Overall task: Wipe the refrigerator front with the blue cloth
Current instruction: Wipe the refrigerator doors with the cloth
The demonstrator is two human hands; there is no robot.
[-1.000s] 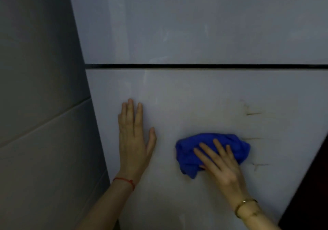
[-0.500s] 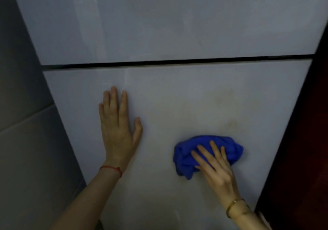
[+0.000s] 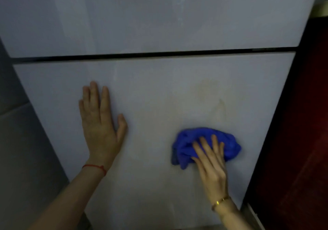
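Fridge (image 3: 159, 91) fills nearly all of my head view, its pale glossy front split by a dark horizontal seam (image 3: 154, 54) between an upper door and a lower door. My cloth (image 3: 229, 141), bright blue and bunched into a wad, sits on the lower door, toward its right side and well below the seam. My right hand (image 3: 212, 162) lies flat on top of the cloth with fingers spread and stretched out, pressing it against the door rather than gripping it; the wad shows beyond my fingertips and on either side of the hand. A gold bracelet (image 3: 220, 202) circles that wrist. My left hand (image 3: 101, 123) is laid flat and bare on the same lower door, well to the left of the cloth, fingers straight and close together, thumb angled out to the right, holding nothing. A red string (image 3: 95, 167) sits around that wrist. Faint yellowish smudges (image 3: 213, 96) mark the door above the cloth. A grey wall (image 3: 21, 150) runs along the fridge's left edge, and a dark reddish surface (image 3: 305, 123) flanks its right edge.
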